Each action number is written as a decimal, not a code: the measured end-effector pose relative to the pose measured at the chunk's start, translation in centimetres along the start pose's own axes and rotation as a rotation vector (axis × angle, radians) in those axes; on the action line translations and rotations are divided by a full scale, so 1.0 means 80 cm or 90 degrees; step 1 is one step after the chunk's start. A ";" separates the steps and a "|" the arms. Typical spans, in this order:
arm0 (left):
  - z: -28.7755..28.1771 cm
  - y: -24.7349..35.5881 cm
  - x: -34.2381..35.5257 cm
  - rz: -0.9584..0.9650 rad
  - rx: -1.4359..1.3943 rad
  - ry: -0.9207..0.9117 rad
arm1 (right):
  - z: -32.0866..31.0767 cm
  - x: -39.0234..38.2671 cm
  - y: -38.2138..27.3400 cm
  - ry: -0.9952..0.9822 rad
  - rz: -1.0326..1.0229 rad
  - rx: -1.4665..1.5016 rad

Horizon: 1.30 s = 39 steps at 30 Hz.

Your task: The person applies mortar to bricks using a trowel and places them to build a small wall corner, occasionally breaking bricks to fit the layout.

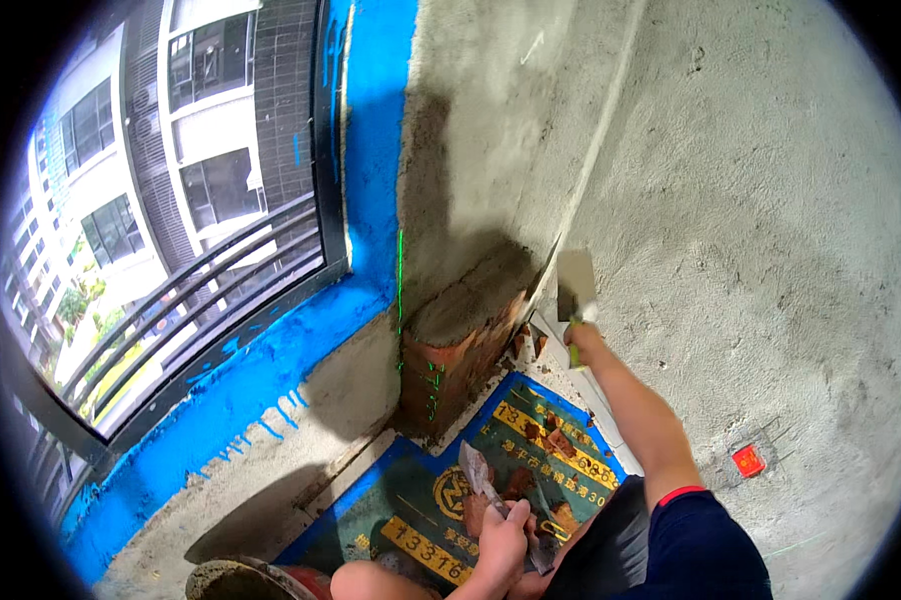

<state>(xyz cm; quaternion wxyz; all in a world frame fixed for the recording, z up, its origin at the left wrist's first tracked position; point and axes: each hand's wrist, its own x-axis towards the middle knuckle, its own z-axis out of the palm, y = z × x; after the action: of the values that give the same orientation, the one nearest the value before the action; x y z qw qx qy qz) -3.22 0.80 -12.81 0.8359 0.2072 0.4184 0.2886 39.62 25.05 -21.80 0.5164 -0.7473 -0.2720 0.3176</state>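
My right hand is closed around the green handle of a trowel. Its flat, light-grey blade points up against the rough plaster by the wall corner, right of a low brick pier topped with grey mortar. My left hand is lower, in front of my body, closed on a long, mortar-smeared tool; its exact kind is unclear. A reddish-brown brick piece shows beside that hand, and I cannot tell whether the fingers touch it.
Brick fragments lie on a green, blue-edged floor sheet with yellow bands. A mortar-crusted bucket is at lower left. Blue-coated window edging and a dark railing border the left side. A red box is set into the right wall.
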 end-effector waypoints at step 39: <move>-0.023 -0.002 0.013 0.086 0.076 0.025 | 0.149 -0.268 -0.033 -0.399 0.297 0.345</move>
<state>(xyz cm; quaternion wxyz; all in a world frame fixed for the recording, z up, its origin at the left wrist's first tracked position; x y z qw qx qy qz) -4.17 1.53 -14.50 0.7923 0.2786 0.4365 0.3226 16.48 17.29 -18.30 0.5008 -0.4950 -0.1466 0.6947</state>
